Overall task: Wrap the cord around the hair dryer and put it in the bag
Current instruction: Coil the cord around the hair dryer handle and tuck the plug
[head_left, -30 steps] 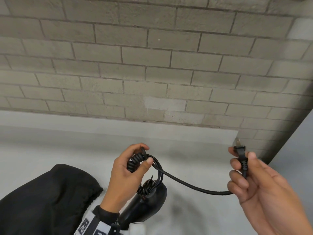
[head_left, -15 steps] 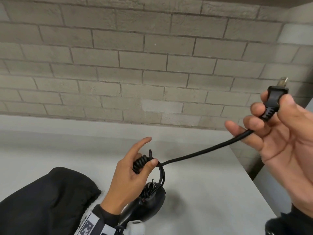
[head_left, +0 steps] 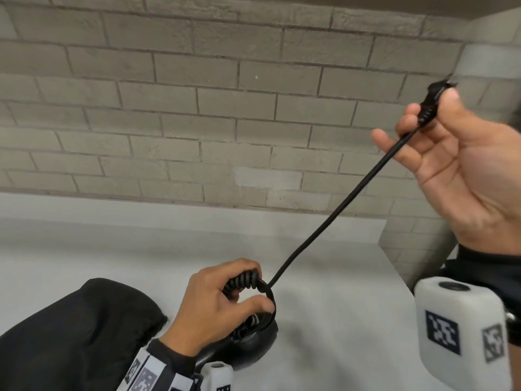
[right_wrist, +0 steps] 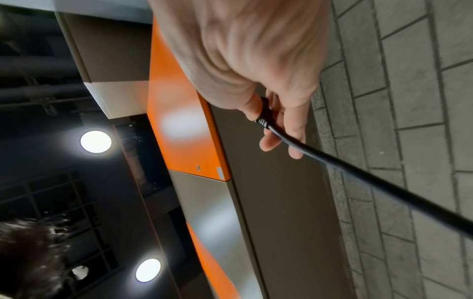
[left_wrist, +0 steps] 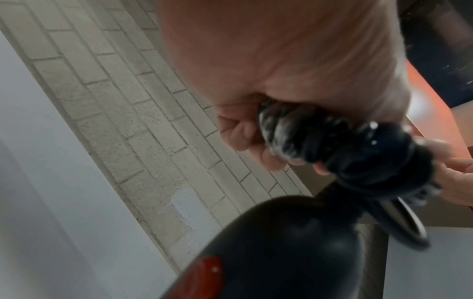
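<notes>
The left hand is gripping the hair dryer handle over coiled cord, beside the black bag. The right hand is pinching the plug, pulling the flexible cord taut; the plug looks like the firmest hold.

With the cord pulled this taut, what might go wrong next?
1. The right hand only pinches the plug; the taut cord might slip free.
2. The left hand grips the coils on the hair dryer; tension may loosen them.
</notes>
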### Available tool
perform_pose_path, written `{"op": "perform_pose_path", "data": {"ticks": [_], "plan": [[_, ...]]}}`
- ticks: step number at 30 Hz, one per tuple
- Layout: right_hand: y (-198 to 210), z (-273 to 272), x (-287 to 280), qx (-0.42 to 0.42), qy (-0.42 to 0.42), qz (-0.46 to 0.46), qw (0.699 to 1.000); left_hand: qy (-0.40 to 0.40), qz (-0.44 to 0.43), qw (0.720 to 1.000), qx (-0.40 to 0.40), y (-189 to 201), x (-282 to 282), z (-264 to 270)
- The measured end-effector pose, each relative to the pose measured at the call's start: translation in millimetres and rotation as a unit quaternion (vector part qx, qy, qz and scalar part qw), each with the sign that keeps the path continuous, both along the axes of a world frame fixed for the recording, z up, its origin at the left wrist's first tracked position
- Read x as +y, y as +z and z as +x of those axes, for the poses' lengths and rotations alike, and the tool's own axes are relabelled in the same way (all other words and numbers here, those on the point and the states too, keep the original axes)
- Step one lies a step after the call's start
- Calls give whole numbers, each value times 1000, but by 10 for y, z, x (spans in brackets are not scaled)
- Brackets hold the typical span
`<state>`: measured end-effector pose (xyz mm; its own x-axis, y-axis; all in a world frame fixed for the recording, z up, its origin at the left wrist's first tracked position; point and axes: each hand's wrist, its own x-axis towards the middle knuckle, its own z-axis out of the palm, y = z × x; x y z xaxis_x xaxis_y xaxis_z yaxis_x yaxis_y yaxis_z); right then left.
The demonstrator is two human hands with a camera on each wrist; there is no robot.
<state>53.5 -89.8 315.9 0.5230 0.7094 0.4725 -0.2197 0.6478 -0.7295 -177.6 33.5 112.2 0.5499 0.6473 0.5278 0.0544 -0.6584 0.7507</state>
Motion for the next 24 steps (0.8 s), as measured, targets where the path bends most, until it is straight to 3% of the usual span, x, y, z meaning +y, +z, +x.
{"op": "perform_pose_path", "data": {"ticks": [6,11,14,16,19,24], "plan": [[-200,116,159,28,-53,-20,998,19,45,999,-16,-39,44,-60],[-644,264,272,24,-168,-31,985,42,81,996,6,-45,23,-65],[-948,279,350,-30,-188,-83,978,53,81,995,4,-47,30,-56],[-1182,293,424,-13,-185,-127,974,51,76,996,1,-53,31,-49],[-1574,273,488,25,-111,-143,983,38,67,997,-6,-60,26,-30],[-2017,37,406,117,123,-103,980,37,45,998,-20,-100,54,-17]]}}
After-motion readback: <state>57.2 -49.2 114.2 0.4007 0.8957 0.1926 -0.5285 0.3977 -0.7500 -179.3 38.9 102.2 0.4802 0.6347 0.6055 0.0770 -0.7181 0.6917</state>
